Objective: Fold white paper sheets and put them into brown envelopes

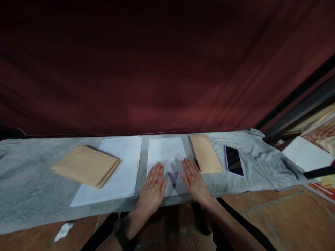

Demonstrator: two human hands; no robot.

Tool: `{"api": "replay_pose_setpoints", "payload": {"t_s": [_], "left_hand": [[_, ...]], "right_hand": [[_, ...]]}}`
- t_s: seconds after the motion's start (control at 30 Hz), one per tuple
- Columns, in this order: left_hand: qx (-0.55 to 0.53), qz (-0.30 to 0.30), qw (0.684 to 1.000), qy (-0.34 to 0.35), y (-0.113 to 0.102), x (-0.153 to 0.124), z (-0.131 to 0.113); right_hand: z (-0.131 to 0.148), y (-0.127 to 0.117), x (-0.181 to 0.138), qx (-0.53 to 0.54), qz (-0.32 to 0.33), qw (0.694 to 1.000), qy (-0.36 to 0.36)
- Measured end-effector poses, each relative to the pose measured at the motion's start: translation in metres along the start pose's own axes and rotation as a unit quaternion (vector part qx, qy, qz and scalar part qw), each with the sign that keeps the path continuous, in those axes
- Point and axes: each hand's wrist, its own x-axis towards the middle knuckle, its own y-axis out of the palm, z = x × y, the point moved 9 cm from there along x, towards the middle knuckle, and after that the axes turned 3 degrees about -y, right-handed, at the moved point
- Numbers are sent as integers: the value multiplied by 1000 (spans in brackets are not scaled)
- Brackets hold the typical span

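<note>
A white sheet of paper lies on the grey cloth straight in front of me. My left hand rests flat over its left edge, fingers stretched forward. Over the right edge of the same sheet, my right hand lies palm down with its fingers out. Just beyond my right fingertips is a brown envelope stack, long and narrow. To the left of my left hand sits a larger pile of white paper. Several brown envelopes lie slanted across that pile's left side.
A phone with a pale purple rim lies at the right on the grey cloth. A dark red curtain hangs behind the table. White crumpled paper is on the tiled floor. Boards and dark bars stand at the far right.
</note>
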Motion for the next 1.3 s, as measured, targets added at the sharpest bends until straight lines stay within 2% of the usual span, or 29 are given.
{"api": "replay_pose_setpoints", "payload": {"t_s": [0.1, 0.17, 0.27, 0.33, 0.5, 0.73, 1.0, 1.13, 1.3], "left_hand": [[-13, 22, 1000, -3, 18, 51, -10], [-7, 30, 999, -15, 30, 85, -7], [7, 35, 999, -41, 46, 122, 10], [21, 36, 998, -50, 53, 134, 26], [67, 26, 995, -63, 60, 133, 53], [49, 3, 998, -42, 58, 136, 54], [59, 61, 996, -8, 72, 154, 47], [52, 36, 998, 1, 68, 150, 53], [58, -7, 997, -43, 59, 136, 76]], "right_hand": [[-1, 2, 40, 20, -2, 1000, 21], [-3, 8, 65, 19, -3, 999, 40], [-2, 23, 92, 21, -6, 998, 64], [1, 37, 102, 18, -2, 997, 71], [1, 64, 109, -16, 24, 996, 85], [-31, 57, 112, -51, -19, 985, 162], [-14, 71, 156, -40, 21, 998, 50], [-35, 74, 153, -65, 0, 994, 93], [-55, 73, 146, -77, -26, 989, 127]]}}
